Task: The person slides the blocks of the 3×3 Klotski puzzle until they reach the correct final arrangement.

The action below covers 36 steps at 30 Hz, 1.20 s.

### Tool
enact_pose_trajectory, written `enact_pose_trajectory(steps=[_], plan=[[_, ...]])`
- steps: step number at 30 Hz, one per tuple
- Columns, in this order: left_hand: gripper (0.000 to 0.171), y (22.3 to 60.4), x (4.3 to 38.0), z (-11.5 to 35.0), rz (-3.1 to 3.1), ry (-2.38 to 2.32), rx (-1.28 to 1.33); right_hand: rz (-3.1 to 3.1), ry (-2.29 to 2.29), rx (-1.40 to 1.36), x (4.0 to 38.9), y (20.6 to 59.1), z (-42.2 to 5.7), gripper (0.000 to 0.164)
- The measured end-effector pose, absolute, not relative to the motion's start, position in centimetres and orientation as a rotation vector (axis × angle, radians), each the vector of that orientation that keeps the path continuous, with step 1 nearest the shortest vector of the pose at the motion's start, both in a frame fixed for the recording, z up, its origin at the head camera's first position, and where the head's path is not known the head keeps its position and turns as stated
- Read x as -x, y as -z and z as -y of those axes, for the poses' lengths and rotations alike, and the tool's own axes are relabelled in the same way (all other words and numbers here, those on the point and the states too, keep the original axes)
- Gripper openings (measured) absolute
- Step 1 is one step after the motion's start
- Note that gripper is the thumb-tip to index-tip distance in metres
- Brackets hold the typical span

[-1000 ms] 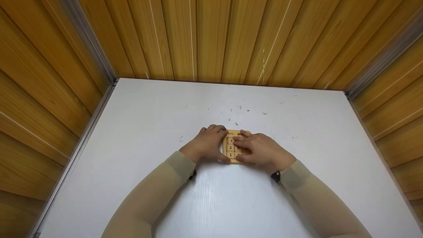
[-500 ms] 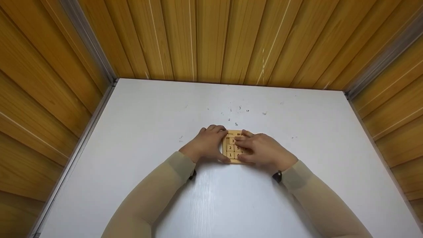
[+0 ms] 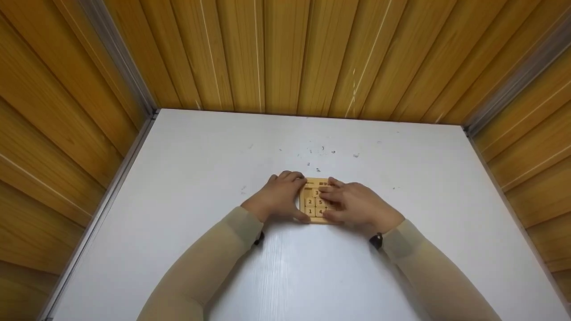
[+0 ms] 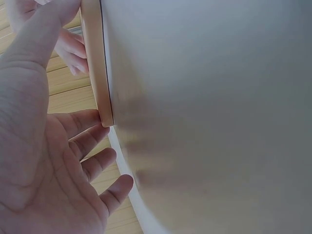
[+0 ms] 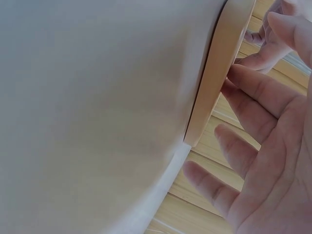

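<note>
Your left hand (image 3: 280,195) grips the board (image 3: 317,220) at its left corners; board flat on the table (image 3: 232,156), between your hands. Tile 3 (image 3: 316,192) sits farther right than a second ago, so space opens above tile 2 (image 3: 310,202). Your right hand (image 3: 360,204), fingers relaxed, touches tile 3, gripping nothing.

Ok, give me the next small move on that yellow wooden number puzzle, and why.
Probably nudge the square yellow wooden tile marked 3 rightward with the right hand, whose fingers reach it: it sits slightly out of line, left of the square yellow wooden tile marked 5 below.
</note>
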<state>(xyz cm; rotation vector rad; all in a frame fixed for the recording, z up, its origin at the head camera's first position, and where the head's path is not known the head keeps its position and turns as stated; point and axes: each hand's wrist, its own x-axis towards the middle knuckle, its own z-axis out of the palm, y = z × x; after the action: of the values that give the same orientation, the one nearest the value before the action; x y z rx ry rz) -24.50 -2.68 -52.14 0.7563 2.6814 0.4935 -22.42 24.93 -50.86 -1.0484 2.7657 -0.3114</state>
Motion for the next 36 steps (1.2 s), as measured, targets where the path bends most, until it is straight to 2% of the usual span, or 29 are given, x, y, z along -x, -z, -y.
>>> enact_pose_trajectory(steps=[25,36], plan=[[0.124,51.9,24.4,2.6,-2.675,-0.476,-0.748,-2.796,0.349,0.992,22.1,50.8,-25.4,0.057],[0.123,51.8,24.4,2.5,-2.674,-0.478,-0.730,-2.819,0.337,1.009,21.2,50.7,-25.1,0.062]])
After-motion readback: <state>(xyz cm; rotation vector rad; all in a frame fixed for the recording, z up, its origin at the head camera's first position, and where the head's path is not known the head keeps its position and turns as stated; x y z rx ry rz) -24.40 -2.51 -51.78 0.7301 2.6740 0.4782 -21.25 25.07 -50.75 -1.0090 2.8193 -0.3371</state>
